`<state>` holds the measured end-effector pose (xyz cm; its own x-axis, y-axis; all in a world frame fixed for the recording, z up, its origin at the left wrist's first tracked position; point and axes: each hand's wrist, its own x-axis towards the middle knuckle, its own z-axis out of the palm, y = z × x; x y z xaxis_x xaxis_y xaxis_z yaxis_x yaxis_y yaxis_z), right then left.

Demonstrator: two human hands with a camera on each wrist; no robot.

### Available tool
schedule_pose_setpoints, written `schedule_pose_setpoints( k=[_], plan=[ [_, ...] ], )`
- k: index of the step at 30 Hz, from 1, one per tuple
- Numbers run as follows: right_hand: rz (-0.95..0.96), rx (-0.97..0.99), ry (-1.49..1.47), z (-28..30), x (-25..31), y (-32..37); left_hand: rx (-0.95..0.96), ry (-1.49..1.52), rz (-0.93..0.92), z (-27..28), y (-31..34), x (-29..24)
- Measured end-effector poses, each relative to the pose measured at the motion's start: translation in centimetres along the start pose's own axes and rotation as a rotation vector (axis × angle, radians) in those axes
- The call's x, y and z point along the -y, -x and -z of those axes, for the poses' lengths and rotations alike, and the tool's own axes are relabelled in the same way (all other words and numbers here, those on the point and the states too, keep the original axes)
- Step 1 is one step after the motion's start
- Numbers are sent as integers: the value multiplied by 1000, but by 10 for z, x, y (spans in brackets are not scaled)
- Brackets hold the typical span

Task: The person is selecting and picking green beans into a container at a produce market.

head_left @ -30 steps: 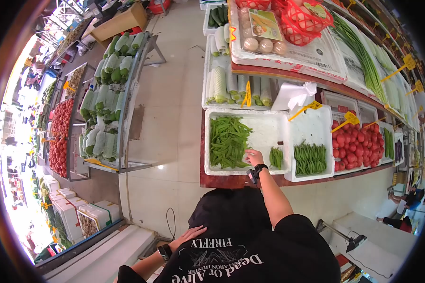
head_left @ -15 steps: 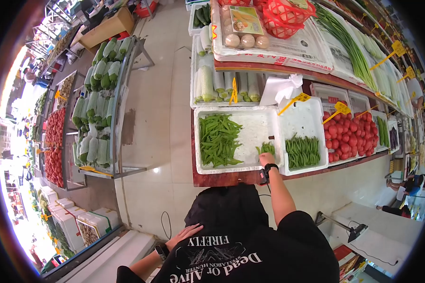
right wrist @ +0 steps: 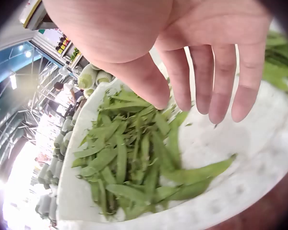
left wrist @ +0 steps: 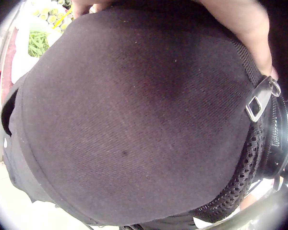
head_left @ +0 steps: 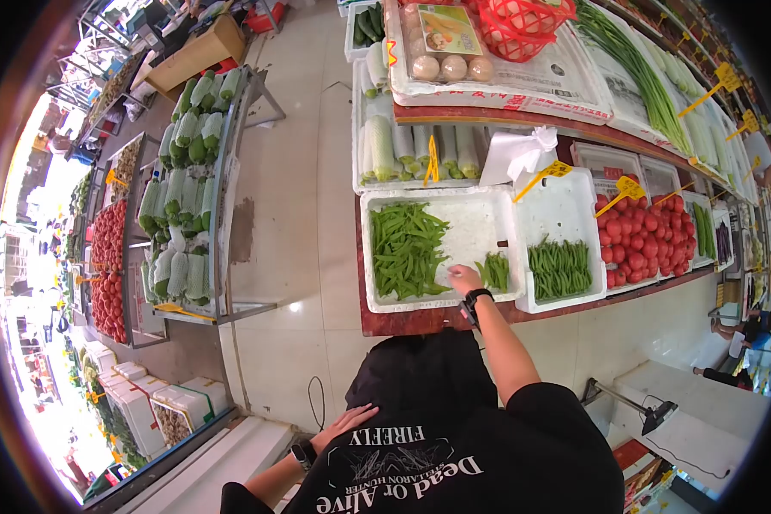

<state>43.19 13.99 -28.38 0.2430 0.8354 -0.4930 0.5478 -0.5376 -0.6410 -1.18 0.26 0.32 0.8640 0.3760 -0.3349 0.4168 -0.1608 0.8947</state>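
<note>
My right hand (head_left: 464, 280) is over the white foam box (head_left: 480, 208), between a large heap of flat green pods (head_left: 403, 248) on the left and a small bunch (head_left: 493, 271) on the right. In the right wrist view the hand (right wrist: 201, 43) has its fingers extended and holds nothing; the larger heap (right wrist: 129, 158) lies below the thumb. My left hand (head_left: 351, 421) rests on a black bag (head_left: 415, 374). The left wrist view shows the bag's dark fabric (left wrist: 134, 120) filling most of the picture, with part of the hand (left wrist: 245, 28) along its top.
A box of green beans (head_left: 560, 267) and red tomatoes (head_left: 638, 240) stand to the right. Behind are wrapped gourds (head_left: 420, 150), and a shelf above holds eggs (head_left: 454, 68). Across the aisle is a rack of netted vegetables (head_left: 180, 201).
My right hand went from the gap between the pods to the small bunch, then came back left and away from it. The left hand stays on the bag.
</note>
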Motion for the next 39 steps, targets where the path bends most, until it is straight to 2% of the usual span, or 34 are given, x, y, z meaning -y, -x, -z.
schedule_pose_setpoints(
  k=[4,8,12,15,18,21,24,26,28,29,30,31,33,34,37,39],
  plan=[
    [42,151,-158,-34,30,-10,-13,15,-2,-2,2,1],
    [-45,198,-64,-51,55,-6,-19,30,8,-4,3,4],
    [3,14,105,-76,47,-9,-11,65,33,-10,4,14],
    [-162,233,-221,-64,56,-10,-10,70,12,-15,7,21],
    [-91,195,-357,-61,53,-12,-9,76,44,-11,5,13],
    [-109,216,-360,-55,55,-11,-6,86,52,-6,2,6],
    [-12,154,-422,-65,52,-14,1,105,53,1,-1,-1],
    [-57,217,-414,-70,43,-21,-13,96,37,4,-1,-7],
    [168,105,-248,-99,13,-35,5,66,9,1,-4,0],
    [299,26,-112,-112,-2,-43,8,96,102,-4,-1,6],
    [373,31,-55,-123,-16,-55,26,138,80,-9,2,24],
    [348,-5,-6,-122,-16,-53,39,139,95,-2,-1,31],
    [-2,48,-314,-60,39,-12,66,111,100,11,-25,31],
    [-96,81,-368,-47,45,-4,81,95,99,17,-35,31],
    [-23,60,-391,-32,39,6,114,62,94,29,-60,29],
    [-66,101,-347,-17,38,13,130,47,101,35,-78,32]
  ],
)
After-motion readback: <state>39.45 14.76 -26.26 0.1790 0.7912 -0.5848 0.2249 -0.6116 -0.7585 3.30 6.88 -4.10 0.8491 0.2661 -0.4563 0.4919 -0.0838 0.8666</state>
